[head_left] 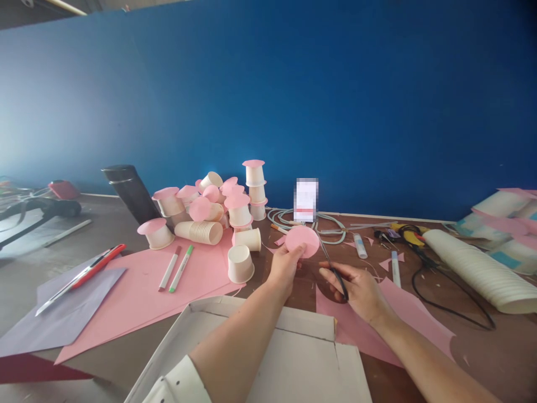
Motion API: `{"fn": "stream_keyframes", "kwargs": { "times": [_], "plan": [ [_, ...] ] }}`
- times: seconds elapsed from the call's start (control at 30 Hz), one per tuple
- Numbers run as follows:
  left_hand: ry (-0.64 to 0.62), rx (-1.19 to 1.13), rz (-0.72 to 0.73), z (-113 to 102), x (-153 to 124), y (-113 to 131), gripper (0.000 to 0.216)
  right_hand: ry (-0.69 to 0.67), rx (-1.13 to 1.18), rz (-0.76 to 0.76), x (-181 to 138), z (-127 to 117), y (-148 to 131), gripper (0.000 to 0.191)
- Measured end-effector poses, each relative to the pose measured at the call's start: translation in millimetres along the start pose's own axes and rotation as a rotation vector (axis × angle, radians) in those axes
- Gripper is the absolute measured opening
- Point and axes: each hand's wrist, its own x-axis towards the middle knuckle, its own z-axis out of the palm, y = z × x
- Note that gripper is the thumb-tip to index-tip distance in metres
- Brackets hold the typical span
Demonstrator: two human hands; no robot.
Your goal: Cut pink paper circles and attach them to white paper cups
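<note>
My left hand pinches a round pink paper disc and holds it up above the brown table. My right hand grips black-handled scissors, whose blades point up toward the right edge of the disc. Both hands hover over a pink paper offcut lying on the table. A white cardboard box lid sits under my forearms at the near edge.
A heap of white paper cups, many capped with pink discs, stands behind a large pink sheet with two markers. A long stack of cups, a glue gun, cables, a black flask and a red-handled knife lie around.
</note>
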Motion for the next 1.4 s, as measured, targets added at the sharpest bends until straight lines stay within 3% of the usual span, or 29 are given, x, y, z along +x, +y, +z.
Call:
{"fn": "stream_keyframes", "kwargs": {
  "times": [0.47, 0.7, 1.4],
  "plan": [
    [-0.007, -0.01, -0.02, 0.2, -1.0, 1.5, 0.033, 0.043, 0.02, 0.054, 2.6, -2.6, -1.5, 0.053],
    [-0.008, -0.013, -0.031, 1.2, -1.9, 3.0, 0.032, -0.021, 0.044, 0.048, 3.7, -4.3, 2.4, 0.054],
    [-0.003, 0.003, -0.047, 1.1, -2.0, 2.3, 0.031, -0.023, 0.045, 0.039, 1.6, -3.3, -1.5, 0.053]
  ]
}}
